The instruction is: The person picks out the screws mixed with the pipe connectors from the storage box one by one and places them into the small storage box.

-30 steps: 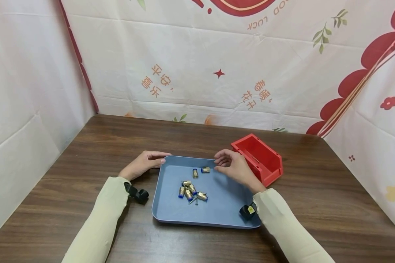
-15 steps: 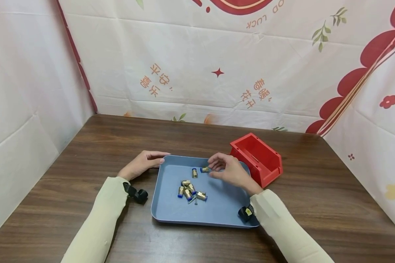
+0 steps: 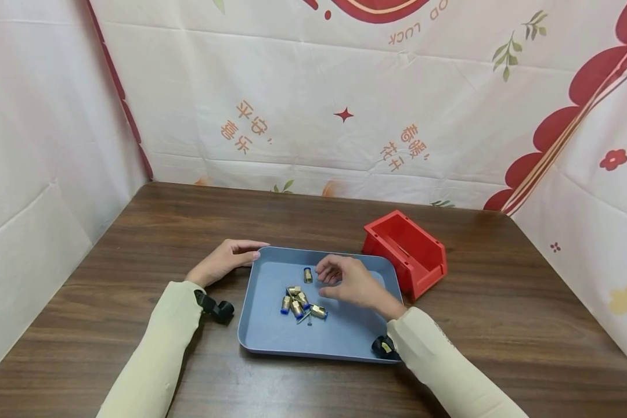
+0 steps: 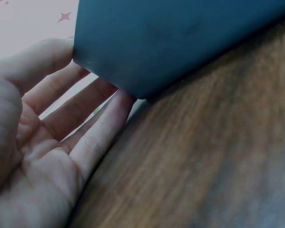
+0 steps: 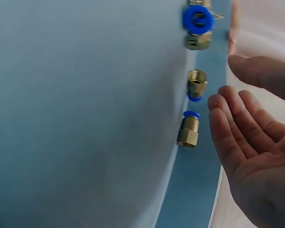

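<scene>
A blue-grey tray [image 3: 271, 339] holds several brass push-in fittings with blue collars and a few screws [image 3: 309, 320]. My left hand [image 3: 223, 263] holds the tray's far left corner; in the left wrist view its thumb and fingers lie on either side of that corner. Over the tray's far half hovers my right hand [image 3: 351, 282], fingers loosely bent, nothing between them. Just left of its fingertips lies one fitting [image 3: 307, 275]; another fitting [image 5: 188, 130], shown beside the fingers in the right wrist view, is hidden by the hand in the head view. A pile of fittings [image 3: 296, 307] lies nearer me.
A red open-fronted bin [image 3: 403, 268] stands at an angle against the tray's far right side. Brown wood-grain tabletop [image 3: 209, 215] surrounds the tray. A printed white cloth [image 3: 303, 87] hangs behind the table.
My right hand has moved left and a little toward me, away from the bin, and now covers the right one of the two far fittings. The left hand stays at the corner.
</scene>
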The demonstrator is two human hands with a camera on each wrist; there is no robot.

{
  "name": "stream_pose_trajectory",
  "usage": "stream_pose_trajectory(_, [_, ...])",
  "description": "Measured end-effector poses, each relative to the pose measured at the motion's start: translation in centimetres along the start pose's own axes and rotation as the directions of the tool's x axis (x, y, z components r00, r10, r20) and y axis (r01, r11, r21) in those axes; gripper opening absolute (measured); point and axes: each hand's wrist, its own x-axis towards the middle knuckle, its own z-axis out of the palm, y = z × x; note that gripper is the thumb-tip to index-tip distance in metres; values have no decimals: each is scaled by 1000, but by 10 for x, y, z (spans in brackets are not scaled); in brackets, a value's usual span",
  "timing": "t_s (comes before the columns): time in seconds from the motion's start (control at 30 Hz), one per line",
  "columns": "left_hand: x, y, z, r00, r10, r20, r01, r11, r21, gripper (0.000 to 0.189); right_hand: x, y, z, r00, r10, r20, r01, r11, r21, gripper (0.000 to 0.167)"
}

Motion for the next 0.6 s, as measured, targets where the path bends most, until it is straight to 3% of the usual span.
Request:
stream_pose_trajectory(0.33, [0, 0, 0, 1000, 7, 12, -7, 1000, -6, 43, 0, 2, 6, 990, 25, 137, -28, 999, 21, 38])
stream_pose_trajectory(0.6, [-1, 0, 1, 1000, 1, -2, -1, 1000, 3, 42, 2, 2, 6, 988, 7, 157, -7, 1000, 1, 38])
